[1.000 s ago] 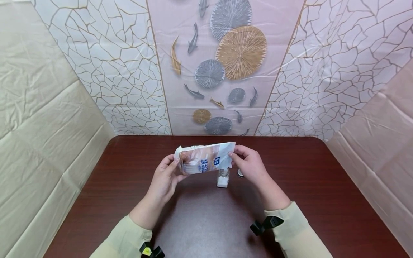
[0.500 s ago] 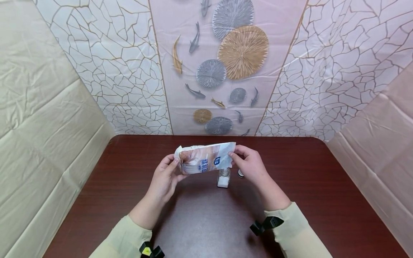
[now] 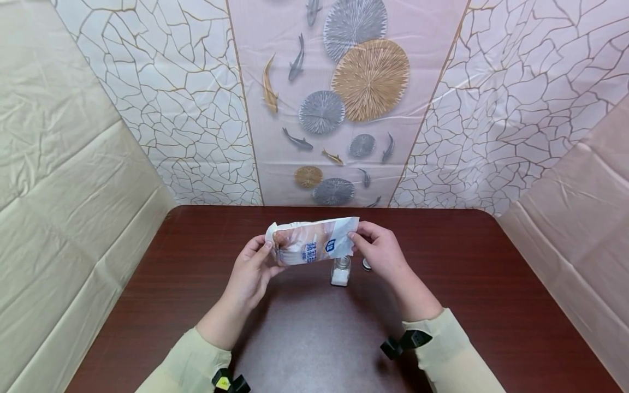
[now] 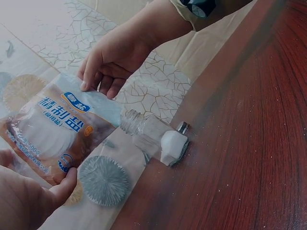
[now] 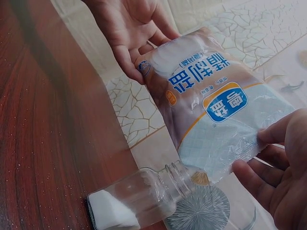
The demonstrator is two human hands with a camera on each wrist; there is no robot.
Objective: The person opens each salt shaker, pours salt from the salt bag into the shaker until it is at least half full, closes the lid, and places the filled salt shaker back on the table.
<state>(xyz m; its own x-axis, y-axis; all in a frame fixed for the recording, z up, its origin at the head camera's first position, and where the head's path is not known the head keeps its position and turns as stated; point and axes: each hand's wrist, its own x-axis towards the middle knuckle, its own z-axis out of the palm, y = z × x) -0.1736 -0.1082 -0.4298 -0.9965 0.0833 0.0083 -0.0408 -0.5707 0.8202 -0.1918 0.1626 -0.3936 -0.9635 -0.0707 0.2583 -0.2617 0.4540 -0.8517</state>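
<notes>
A printed plastic bag of salt is held tilted above the table, its light-blue end to the right. My left hand grips the brown, full end between thumb and fingers. At the other end, my right hand pinches the bag near its edge. Just under that end stands a clear glass jar, uncapped, its threaded neck close to the bag's lower corner. White salt lies in the bottom of the jar. Whether salt is flowing cannot be made out.
A small round metal lid lies on the dark red-brown table to the right of the jar, near my right hand. Fine white specks dot the tabletop in both wrist views. A patterned cloth hangs behind the far edge.
</notes>
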